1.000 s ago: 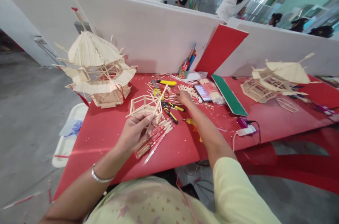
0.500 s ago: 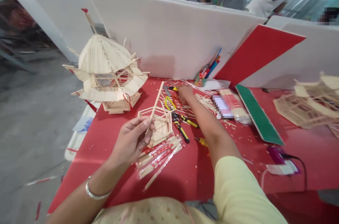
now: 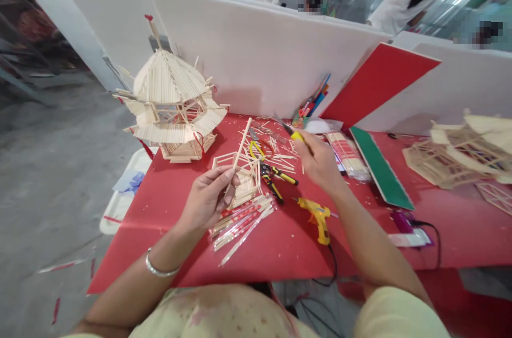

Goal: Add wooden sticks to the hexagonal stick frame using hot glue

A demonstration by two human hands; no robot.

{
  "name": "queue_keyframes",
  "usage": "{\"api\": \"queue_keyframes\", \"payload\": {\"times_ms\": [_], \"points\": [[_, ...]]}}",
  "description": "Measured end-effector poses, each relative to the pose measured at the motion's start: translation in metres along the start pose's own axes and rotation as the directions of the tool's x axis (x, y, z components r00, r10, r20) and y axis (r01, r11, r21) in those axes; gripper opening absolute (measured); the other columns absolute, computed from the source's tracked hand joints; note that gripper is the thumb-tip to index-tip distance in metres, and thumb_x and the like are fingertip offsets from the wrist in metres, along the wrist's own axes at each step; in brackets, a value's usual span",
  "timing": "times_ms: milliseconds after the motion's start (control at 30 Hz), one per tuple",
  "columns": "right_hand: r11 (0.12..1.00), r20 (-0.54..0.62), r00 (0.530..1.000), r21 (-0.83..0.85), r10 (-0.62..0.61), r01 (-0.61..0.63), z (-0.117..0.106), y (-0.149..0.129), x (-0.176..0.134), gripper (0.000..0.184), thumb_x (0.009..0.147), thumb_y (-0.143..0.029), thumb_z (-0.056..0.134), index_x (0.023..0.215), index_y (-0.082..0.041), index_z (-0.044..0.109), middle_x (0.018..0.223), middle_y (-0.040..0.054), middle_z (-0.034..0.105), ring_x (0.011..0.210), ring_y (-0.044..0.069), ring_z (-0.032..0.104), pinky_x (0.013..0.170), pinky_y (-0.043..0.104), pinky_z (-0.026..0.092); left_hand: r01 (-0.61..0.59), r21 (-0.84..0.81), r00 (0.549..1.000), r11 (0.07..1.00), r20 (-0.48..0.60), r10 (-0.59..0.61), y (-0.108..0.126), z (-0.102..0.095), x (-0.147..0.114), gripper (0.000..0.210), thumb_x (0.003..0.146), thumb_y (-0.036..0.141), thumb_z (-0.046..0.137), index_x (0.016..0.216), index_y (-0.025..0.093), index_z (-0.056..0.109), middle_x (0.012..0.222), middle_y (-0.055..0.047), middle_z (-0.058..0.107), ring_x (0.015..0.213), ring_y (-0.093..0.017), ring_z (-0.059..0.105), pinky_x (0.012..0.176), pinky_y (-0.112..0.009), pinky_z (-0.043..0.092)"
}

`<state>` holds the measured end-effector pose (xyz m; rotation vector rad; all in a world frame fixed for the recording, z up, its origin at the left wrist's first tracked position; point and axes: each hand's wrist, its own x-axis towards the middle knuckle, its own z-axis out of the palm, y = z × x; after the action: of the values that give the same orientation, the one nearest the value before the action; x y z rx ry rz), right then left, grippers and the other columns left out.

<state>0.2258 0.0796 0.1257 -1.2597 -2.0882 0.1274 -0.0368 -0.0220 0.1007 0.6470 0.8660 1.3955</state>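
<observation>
My left hand (image 3: 214, 194) pinches a pale wooden chopstick (image 3: 243, 143), which slants up and away above a small open frame of sticks (image 3: 256, 167). In my right hand (image 3: 320, 162) is a craft knife (image 3: 295, 134) with a yellow-and-black handle, its blade pointing up and left over the scattered sticks. Paper-and-plastic packets of chopsticks (image 3: 240, 226) lie just below my left hand. Beside the frame rest black-and-yellow cutters (image 3: 274, 180) and scissors (image 3: 256, 149) with yellow and red handles. A yellow glue gun (image 3: 318, 215) lies below my right hand.
A stick pagoda (image 3: 172, 98) stands at the back left of the red table (image 3: 172, 242). White boards (image 3: 260, 50) wall off the back. To the right are a chopstick bundle (image 3: 350, 154), a green board (image 3: 380, 167) and another stick model (image 3: 452, 151). A cord trails from the glue gun.
My right hand has lifted the craft knife from among the loose sticks and drawn it back to the right. My left hand still holds the chopstick. The view has shifted slightly.
</observation>
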Motion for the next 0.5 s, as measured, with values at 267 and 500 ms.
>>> {"api": "queue_keyframes", "payload": {"times_ms": [267, 500], "points": [[0.966, 0.014, 0.981, -0.168, -0.195, 0.195, 0.008, -0.105, -0.122, 0.045, 0.106, -0.043, 0.053, 0.145, -0.024, 0.063, 0.096, 0.0093, 0.072, 0.084, 0.023, 0.067, 0.073, 0.035, 0.052, -0.039, 0.067, 0.997, 0.997, 0.066, 0.034, -0.010, 0.004, -0.040, 0.027, 0.075, 0.040, 0.087, 0.084, 0.016, 0.078, 0.054, 0.003, 0.055, 0.039, -0.003, 0.038, 0.038, -0.016, 0.020], [0.960, 0.010, 0.968, -0.128, -0.249, 0.248, 0.009, -0.111, -0.119, 0.042, 0.107, -0.040, 0.053, 0.141, -0.018, 0.065, 0.095, 0.0084, 0.070, 0.084, 0.020, 0.064, 0.073, 0.032, 0.050, -0.107, 0.119, 0.992, 0.987, 0.074, 0.099, -0.008, -0.009, -0.055, 0.026, 0.082, 0.038, 0.082, 0.081, 0.013, 0.075, 0.063, -0.001, 0.062, 0.040, -0.002, 0.038, 0.041, -0.019, 0.019]]}}
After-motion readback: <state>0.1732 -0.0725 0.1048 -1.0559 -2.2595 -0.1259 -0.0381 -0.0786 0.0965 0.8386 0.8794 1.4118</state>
